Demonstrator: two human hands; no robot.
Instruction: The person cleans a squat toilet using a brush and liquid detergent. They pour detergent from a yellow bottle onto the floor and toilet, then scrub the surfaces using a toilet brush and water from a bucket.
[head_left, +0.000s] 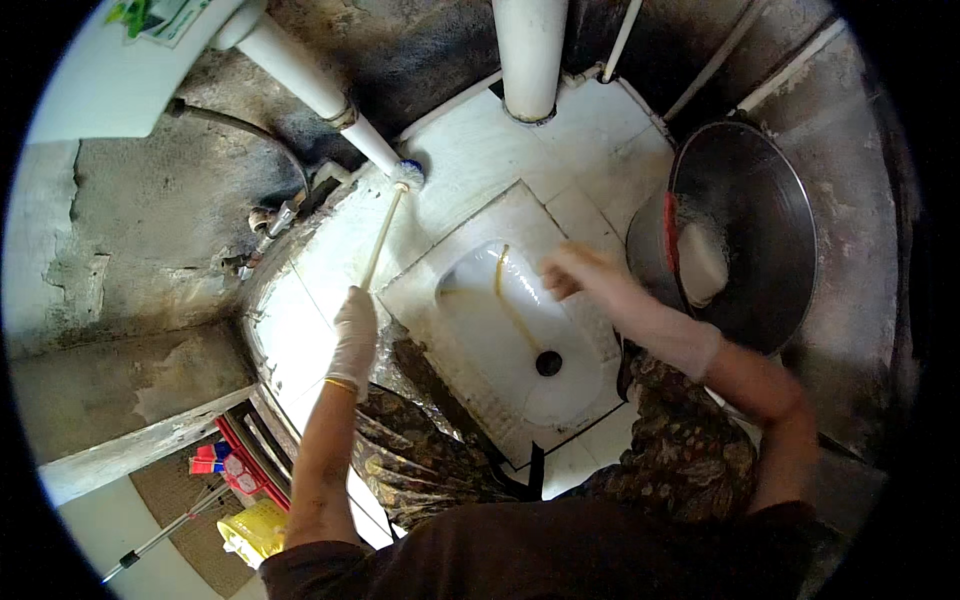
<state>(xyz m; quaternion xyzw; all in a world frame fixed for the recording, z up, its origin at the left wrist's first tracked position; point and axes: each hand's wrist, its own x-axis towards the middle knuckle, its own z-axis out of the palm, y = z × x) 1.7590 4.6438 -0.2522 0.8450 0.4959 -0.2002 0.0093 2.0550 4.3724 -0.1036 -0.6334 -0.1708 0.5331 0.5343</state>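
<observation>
My left hand (355, 330), in a whitish thin glove, is closed around the pale handle of a long brush (385, 236). The blue-and-white brush head rests at the foot of a slanted white drainpipe (370, 144) on wet white tiles. My right hand (574, 270), also gloved and blurred, is raised over the right rim of a white squat toilet (480, 330); whether it grips anything cannot be told. Yellowish streaks run inside the bowl towards its dark round drain hole (549, 363).
A large dark bucket (757, 225) with foamy water stands at the right wall. A thick white pipe (529, 60) rises at the back. Metal valves (277, 221) are on the left wall. A yellow basket (259, 529) lies at the lower left, near a metal pole (169, 529).
</observation>
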